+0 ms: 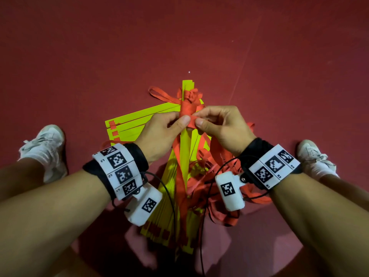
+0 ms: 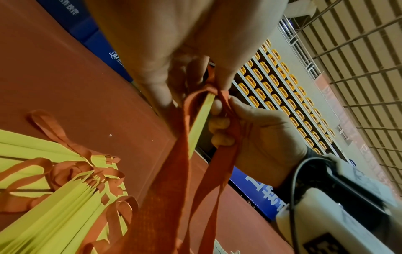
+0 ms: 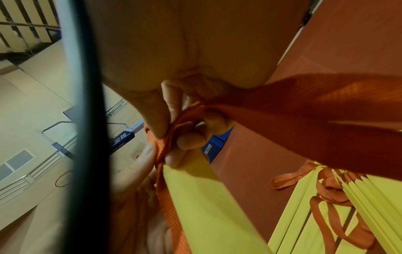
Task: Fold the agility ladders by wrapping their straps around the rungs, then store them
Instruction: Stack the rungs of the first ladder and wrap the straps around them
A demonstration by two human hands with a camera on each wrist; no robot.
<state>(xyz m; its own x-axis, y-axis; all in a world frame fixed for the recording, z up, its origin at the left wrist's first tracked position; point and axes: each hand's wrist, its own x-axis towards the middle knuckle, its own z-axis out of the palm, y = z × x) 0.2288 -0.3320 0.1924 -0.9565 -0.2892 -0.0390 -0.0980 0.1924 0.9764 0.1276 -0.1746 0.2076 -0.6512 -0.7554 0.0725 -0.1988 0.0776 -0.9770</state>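
A dark red floor (image 1: 99, 47) is seen under everything, with a faint seam running across it. In the wrist views, rows of yellow seats (image 2: 282, 96), a slatted ceiling, railings and blue boards (image 2: 256, 192) at the floor's edge are shown. White characters are printed on the boards, but they are blurred and tilted and cannot be read with certainty. Black-and-white square markers are carried on the white wristbands (image 1: 119, 166).

A bundle of yellow rungs (image 1: 184, 156) is held upright between white shoes (image 1: 46, 144), above more rungs fanned on the floor. The red strap (image 1: 188, 108) is wound around the bundle's upper part. The strap is pinched between thumb and fingers by the left hand (image 1: 159, 132) and likewise by the right hand (image 1: 221, 126). The bundle's lower end is hidden behind the wrist cameras, and much of the right wrist view is blocked by a dark cable (image 3: 87, 120).
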